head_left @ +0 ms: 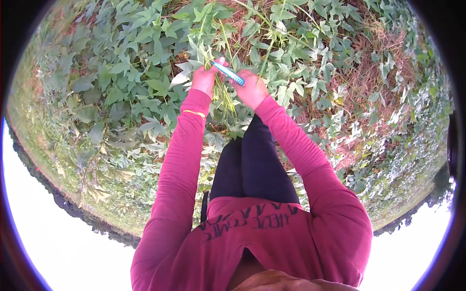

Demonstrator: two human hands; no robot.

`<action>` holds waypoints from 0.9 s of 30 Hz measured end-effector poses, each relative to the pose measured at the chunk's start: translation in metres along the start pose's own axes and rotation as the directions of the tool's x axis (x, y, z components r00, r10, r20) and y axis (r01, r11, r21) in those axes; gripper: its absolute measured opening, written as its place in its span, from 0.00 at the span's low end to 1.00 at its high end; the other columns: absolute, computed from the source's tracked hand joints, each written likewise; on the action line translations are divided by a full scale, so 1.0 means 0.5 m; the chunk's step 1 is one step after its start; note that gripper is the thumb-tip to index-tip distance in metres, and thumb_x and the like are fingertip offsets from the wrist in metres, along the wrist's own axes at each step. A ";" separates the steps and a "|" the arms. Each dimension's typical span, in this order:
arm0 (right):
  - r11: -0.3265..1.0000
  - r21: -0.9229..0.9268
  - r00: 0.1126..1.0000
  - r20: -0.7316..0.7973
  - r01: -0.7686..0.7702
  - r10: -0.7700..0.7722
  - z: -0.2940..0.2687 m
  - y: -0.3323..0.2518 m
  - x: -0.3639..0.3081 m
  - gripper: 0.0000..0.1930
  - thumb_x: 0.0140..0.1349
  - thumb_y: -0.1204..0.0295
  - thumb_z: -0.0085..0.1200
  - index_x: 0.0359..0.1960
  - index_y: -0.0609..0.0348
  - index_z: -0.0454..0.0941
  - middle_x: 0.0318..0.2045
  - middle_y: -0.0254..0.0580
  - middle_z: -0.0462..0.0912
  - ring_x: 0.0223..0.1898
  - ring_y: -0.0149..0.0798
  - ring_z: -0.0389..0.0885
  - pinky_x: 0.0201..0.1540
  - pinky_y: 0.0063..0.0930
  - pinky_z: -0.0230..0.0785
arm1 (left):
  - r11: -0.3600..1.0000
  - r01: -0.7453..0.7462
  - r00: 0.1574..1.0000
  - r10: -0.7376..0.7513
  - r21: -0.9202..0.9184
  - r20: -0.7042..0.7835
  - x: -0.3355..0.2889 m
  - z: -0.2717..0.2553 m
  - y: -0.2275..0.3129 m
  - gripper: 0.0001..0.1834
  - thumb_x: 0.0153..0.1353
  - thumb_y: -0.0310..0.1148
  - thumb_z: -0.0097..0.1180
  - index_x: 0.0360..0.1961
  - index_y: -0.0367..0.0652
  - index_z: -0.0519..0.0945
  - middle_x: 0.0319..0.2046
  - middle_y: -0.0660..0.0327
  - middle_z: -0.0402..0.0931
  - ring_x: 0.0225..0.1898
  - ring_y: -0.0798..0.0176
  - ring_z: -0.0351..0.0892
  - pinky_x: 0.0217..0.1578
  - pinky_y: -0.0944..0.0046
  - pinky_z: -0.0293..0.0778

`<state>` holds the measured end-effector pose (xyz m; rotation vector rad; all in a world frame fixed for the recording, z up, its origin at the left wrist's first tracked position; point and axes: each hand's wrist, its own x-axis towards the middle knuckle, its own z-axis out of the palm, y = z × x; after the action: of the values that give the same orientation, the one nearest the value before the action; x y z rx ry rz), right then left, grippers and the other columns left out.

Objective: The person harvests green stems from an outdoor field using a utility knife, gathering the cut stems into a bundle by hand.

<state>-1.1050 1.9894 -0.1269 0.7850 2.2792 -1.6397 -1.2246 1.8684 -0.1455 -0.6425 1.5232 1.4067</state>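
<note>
Just right of the left hand, closed around green stems, a slim blue tool (its tip hard to make out) slants from the gripping right hand toward the stems.

The blue tool looks glossy plastic, the sleeves matt cloth.

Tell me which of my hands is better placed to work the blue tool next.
Probably your right hand: it appears to hold the lower end of the blue tool, while your left hand is occupied with the green stems.
</note>
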 end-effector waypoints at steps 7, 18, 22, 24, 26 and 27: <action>0.957 0.268 0.978 0.200 -0.109 0.055 -0.115 -0.157 -0.013 0.25 0.57 0.54 0.67 0.46 0.60 0.76 0.25 0.46 0.82 0.25 0.41 0.83 0.31 0.34 0.74 | 0.973 0.044 0.985 -0.004 -0.225 0.175 -0.060 -0.051 0.069 0.19 0.68 0.35 0.55 0.56 0.36 0.76 0.39 0.62 0.80 0.29 0.72 0.72 0.33 0.66 0.76; 0.942 -0.324 0.959 -0.228 0.087 -0.167 0.012 -0.140 0.481 0.19 0.63 0.51 0.54 0.47 0.48 0.82 0.37 0.52 0.84 0.43 0.57 0.82 0.49 0.46 0.73 | 0.927 0.052 0.962 0.054 -0.371 0.268 -0.128 -0.159 0.143 0.20 0.72 0.36 0.49 0.59 0.36 0.72 0.34 0.71 0.72 0.29 0.75 0.67 0.38 0.64 0.73; 0.562 -0.823 0.914 0.285 0.080 0.288 0.030 -0.165 0.503 0.24 0.63 0.51 0.54 0.48 0.59 0.82 0.36 0.50 0.85 0.35 0.49 0.86 0.43 0.43 0.76 | 0.953 0.063 0.948 0.036 -0.297 0.317 -0.137 -0.171 0.146 0.21 0.72 0.37 0.50 0.60 0.35 0.73 0.36 0.69 0.74 0.29 0.75 0.68 0.37 0.66 0.73; 0.595 -0.796 0.894 0.340 0.109 0.291 0.015 -0.138 0.441 0.23 0.63 0.53 0.56 0.47 0.61 0.82 0.35 0.46 0.86 0.31 0.43 0.86 0.40 0.41 0.77 | 0.964 0.053 0.957 0.026 -0.262 0.289 -0.170 -0.190 0.121 0.21 0.71 0.37 0.51 0.60 0.35 0.73 0.37 0.68 0.75 0.30 0.75 0.69 0.37 0.66 0.74; 0.827 -0.550 0.964 0.136 -0.118 0.228 -0.041 -0.083 0.371 0.20 0.64 0.55 0.57 0.45 0.60 0.82 0.36 0.44 0.85 0.29 0.40 0.85 0.38 0.42 0.77 | 0.974 0.042 0.957 0.024 -0.223 0.288 -0.199 -0.170 0.100 0.20 0.69 0.37 0.54 0.58 0.36 0.76 0.39 0.66 0.77 0.31 0.74 0.71 0.36 0.68 0.75; 0.936 -0.287 0.973 0.053 -0.202 0.226 -0.030 -0.071 0.290 0.19 0.65 0.55 0.57 0.44 0.60 0.82 0.36 0.43 0.85 0.28 0.40 0.84 0.38 0.43 0.77 | 0.979 0.035 0.957 0.024 -0.201 0.288 -0.237 -0.179 0.080 0.18 0.69 0.37 0.55 0.55 0.37 0.79 0.38 0.65 0.79 0.32 0.74 0.71 0.35 0.68 0.75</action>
<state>-1.2431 2.0369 -0.1616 0.8416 2.2100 -1.1983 -1.2331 1.7664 -0.0309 -0.5347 1.1565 1.5900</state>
